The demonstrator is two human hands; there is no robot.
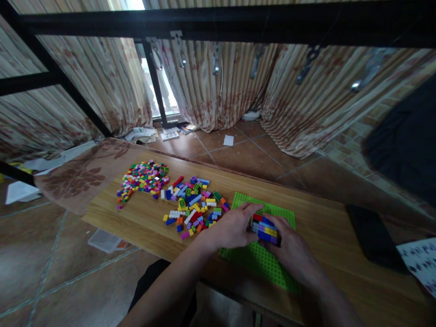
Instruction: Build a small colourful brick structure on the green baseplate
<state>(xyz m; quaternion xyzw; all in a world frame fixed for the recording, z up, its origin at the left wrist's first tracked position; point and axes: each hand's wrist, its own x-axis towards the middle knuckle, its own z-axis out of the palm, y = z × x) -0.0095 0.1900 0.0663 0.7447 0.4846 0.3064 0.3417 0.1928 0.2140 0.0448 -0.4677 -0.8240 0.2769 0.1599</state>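
A small block of stacked toy bricks, in blue, yellow, purple and red, sits between my two hands above the green baseplate. My left hand has its thumb and fingers curved against the block's left side. On the other side, my right hand wraps its fingers and thumb round the block's right end. Whether the block touches the baseplate is hidden by my hands. Just left of my left hand lies a loose pile of larger bricks in many colours.
Farther left on the wooden table is a heap of smaller bricks. A black flat object and a printed sheet lie to the right. A black metal bar with hooks crosses above the table. A clear plastic box rests on the floor.
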